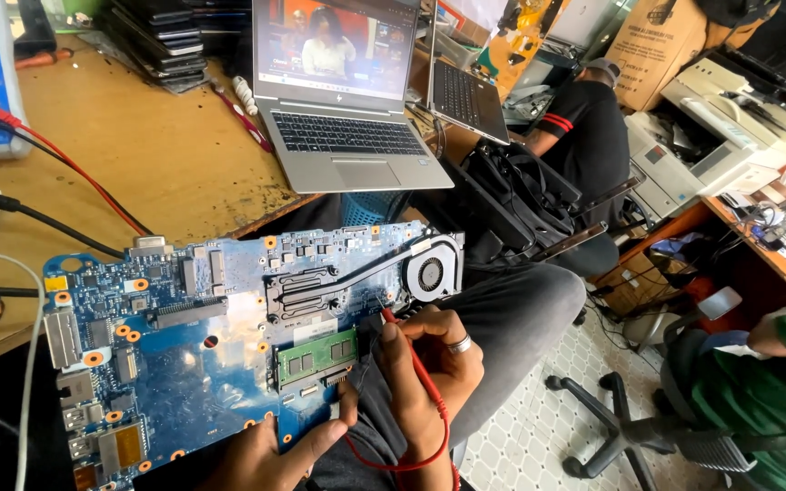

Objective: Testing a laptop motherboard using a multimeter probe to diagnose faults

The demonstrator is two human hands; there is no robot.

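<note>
Head view: blue circuit board [166,364] on lap beside wooden counter [138,155]. Right hand [429,373] pinching red probe [391,318] against board. Left hand [270,455] gripping board's lower edge.

The board [184,336] fills the lap, its left half bare of hands and open from above. Red [65,164] and black [47,223] leads cross the desk [166,155] beyond it, and the laptop [347,118] blocks the far side. The right hand [429,373] and probe [391,318] crowd the fan [431,273] corner.
</note>
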